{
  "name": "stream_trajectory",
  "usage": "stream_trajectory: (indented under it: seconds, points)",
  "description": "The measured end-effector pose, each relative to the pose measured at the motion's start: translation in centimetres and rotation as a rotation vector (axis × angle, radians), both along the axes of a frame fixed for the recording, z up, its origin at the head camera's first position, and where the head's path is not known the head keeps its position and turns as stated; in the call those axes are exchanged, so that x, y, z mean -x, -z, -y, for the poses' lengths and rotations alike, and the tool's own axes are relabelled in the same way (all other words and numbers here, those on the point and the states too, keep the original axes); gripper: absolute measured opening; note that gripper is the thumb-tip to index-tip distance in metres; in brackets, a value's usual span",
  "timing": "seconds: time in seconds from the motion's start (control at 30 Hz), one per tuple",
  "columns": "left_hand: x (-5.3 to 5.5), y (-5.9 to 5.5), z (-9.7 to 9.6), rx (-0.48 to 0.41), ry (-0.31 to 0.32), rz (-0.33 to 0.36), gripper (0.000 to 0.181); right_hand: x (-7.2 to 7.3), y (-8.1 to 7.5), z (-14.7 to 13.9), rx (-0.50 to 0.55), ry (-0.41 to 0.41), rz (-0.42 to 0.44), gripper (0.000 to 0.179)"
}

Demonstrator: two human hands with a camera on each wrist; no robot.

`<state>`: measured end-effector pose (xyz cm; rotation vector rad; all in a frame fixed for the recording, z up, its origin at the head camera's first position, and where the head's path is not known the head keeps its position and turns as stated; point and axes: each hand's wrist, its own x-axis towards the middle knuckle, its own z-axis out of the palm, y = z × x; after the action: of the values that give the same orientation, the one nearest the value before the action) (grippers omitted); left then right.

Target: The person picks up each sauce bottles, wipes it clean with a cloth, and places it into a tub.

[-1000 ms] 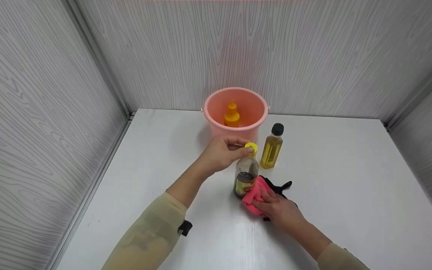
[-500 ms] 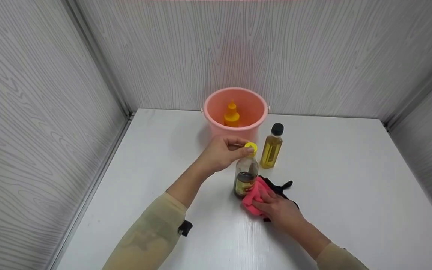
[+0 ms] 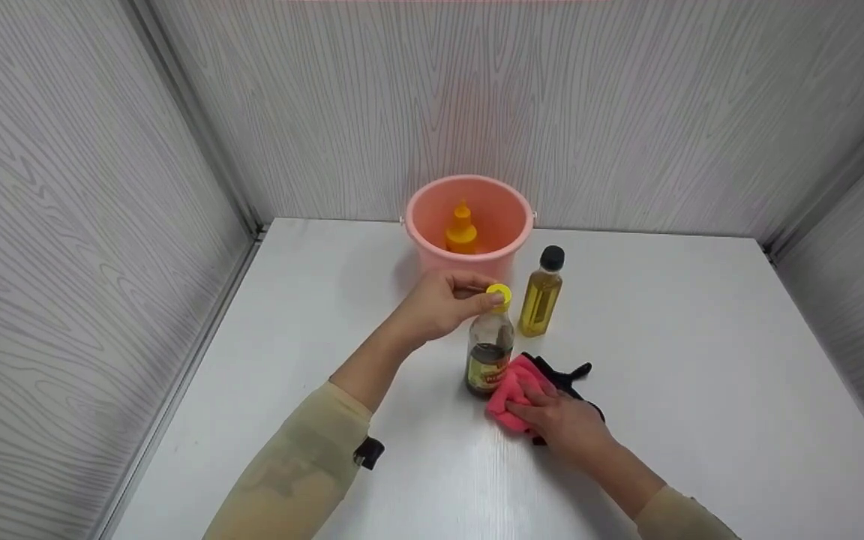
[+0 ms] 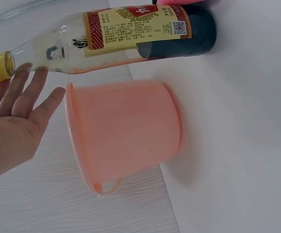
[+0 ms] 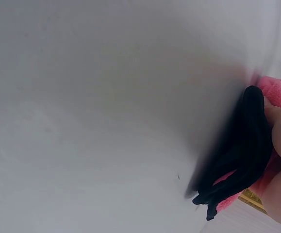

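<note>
A glass bottle (image 3: 489, 345) with a yellow cap, a red and yellow label and dark liquid stands upright in mid-table; its label faces my left wrist view. My left hand (image 3: 436, 306) pinches the cap (image 3: 502, 294) between thumb and fingers. Low at the bottle's right side, my right hand (image 3: 563, 424) holds a bunched pink cloth (image 3: 511, 397), its edge right at the glass. Black fabric (image 3: 563, 379) spreads out behind the cloth and, in the right wrist view, the black fabric (image 5: 242, 150) hangs in folds beside the palm.
A pink bucket (image 3: 469, 259) stands behind the bottle, with a yellow squeeze bottle (image 3: 462, 234) inside. To the right stands a black-capped bottle (image 3: 541, 296) of yellow liquid. Grey wood-grain walls (image 3: 589, 112) enclose the white table (image 3: 702, 360) at the back and sides.
The pink cloth and black fabric have shifted slightly right, away from the bottle, under my right hand. My left hand keeps its pinch on the cap.
</note>
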<state>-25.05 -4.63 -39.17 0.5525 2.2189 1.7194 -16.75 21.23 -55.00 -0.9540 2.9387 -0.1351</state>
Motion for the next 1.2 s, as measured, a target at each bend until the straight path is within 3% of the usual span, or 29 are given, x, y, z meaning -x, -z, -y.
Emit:
stream_trajectory:
  seconds: [0.43,0.63,1.0,1.2]
  points:
    - [-0.2,-0.2,0.2,0.004,0.039,0.023,0.03,-0.6,-0.1,-1.1,0.044,0.14,0.153,0.049]
    - [-0.3,-0.3,0.3,0.001,0.034,0.031,0.03,-1.0,-0.2,-1.7,0.055,0.182,0.146,0.048]
    - [-0.6,-0.3,0.0,-0.011,0.006,0.031,0.031,-1.2,-0.1,-2.6,0.068,0.184,0.109,0.046]
    - [-1.0,-0.2,-0.3,-0.017,-0.013,-0.01,0.037,-1.4,-0.6,-3.0,0.158,0.215,0.095,0.053]
